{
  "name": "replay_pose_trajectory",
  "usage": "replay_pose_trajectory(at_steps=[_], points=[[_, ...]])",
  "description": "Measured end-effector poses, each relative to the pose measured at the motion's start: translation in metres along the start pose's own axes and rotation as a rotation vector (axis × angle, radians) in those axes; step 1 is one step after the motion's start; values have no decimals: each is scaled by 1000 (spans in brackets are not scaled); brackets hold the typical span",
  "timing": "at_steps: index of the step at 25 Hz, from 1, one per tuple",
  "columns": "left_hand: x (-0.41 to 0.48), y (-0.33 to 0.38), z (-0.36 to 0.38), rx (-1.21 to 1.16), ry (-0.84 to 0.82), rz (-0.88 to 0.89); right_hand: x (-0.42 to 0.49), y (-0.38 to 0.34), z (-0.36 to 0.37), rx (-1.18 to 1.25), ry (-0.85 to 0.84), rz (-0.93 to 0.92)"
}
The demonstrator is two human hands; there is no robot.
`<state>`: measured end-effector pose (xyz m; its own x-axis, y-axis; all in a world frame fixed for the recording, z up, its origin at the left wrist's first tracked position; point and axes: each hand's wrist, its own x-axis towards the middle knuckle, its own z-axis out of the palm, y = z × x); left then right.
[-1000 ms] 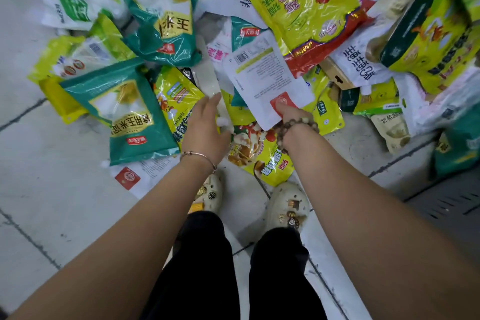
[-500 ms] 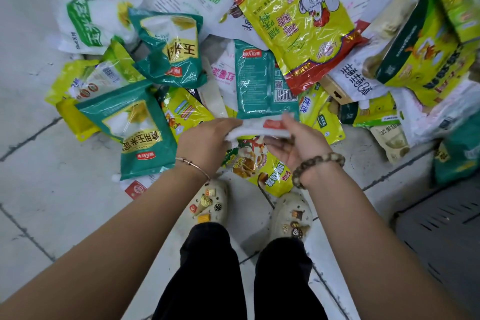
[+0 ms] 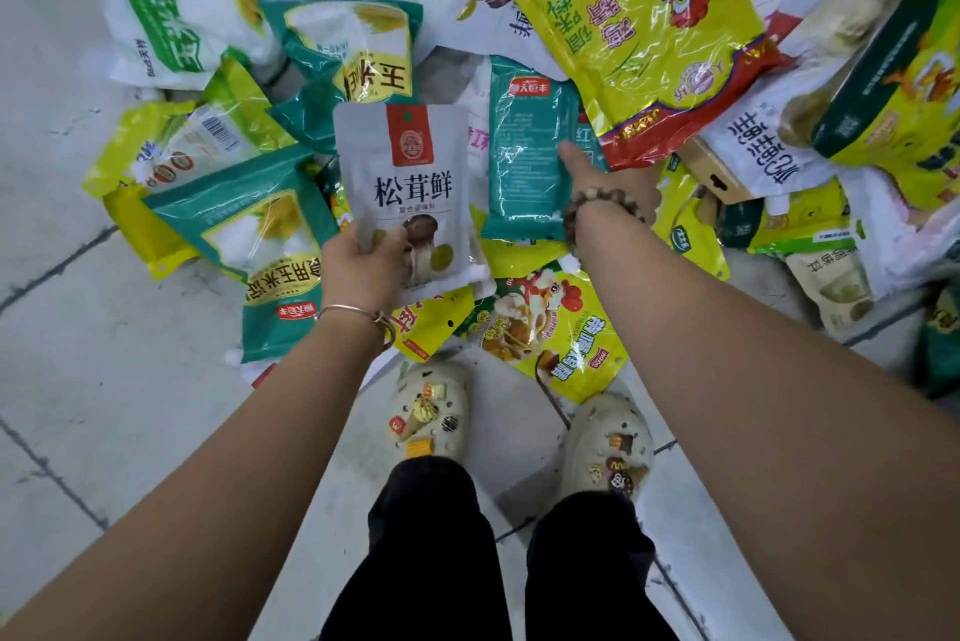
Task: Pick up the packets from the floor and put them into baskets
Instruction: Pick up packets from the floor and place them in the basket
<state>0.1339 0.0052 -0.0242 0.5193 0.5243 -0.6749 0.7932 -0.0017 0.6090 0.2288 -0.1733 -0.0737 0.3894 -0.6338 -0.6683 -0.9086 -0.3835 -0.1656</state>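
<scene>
Status: early stage, no delivery confirmed.

The left grip point(image 3: 358, 266) is closed on the lower edge of a grey mushroom packet point(image 3: 410, 183), thumb across its front. The packet is held upright and clear of the pile. This one item counts as picked up, not yet deposited.

The right grip point(image 3: 618, 188) rests at the right edge of a teal packet point(image 3: 524, 157), thumb laid on its face. The fingers are hidden beyond the wrist, so I cannot tell whether that packet is clasped or only touched. It lies flat on the heap, its upper corner tucked under a large yellow rooster packet point(image 3: 639, 16).

Outstanding: many packets cover the floor point(image 3: 78, 380), overlapping in a loose heap ahead of the person's shoes point(image 3: 431, 411). They include green corn-starch bags at left, white bags at top and right, and a yellow chicken packet point(image 3: 550, 328) just beside the right shoe.

No basket appears in view, so the number already stowed cannot be established.

Judgement: the bulk of the work is outstanding. The held packet needs carrying to a basket, then the heap cleared piece by piece.
</scene>
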Motion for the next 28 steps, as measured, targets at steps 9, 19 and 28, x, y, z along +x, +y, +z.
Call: replay_pose_trajectory(at_steps=[9, 19, 28], points=[[3, 1, -9, -25, -8, -41, -5, 10, 1, 82, -305, 11], [-39, 10, -31, -37, -116, -128, -66, 99, -71, 128, -212, -162], [-147, 67, -28, 199, -221, -3, -118, 132, -190, 348, -194, -214]])
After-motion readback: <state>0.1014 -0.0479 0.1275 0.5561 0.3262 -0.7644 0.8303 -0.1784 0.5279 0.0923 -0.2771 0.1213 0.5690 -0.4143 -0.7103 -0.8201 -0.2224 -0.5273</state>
